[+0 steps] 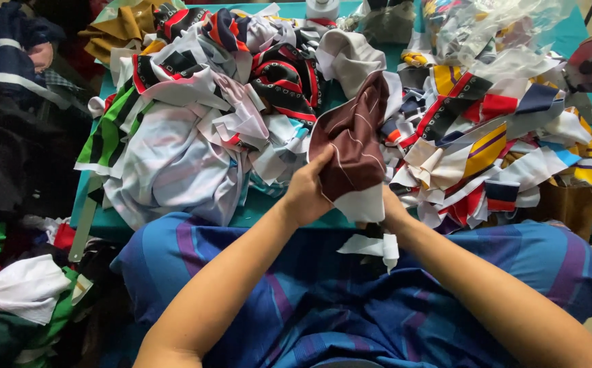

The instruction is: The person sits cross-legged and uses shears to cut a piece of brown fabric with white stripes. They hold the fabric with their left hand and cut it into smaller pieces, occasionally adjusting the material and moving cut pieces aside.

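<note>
Maroon cloth piece with thin white stripes and a white hem [352, 146] is upright above the teal table's near edge [262, 217], pinched by my left hand [307, 195]. My right hand [393, 210] sits behind its hem, finger state hidden; heaped multicoloured fabric scraps [241, 95] lie beyond.

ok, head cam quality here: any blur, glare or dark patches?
Head view: both hands, left hand and right hand, and the maroon cloth are sharp; soft even light, no hard shadows; glare on the clear plastic bag top right; dark clothes at left lose detail; wide-angle bend at the edges.
</note>
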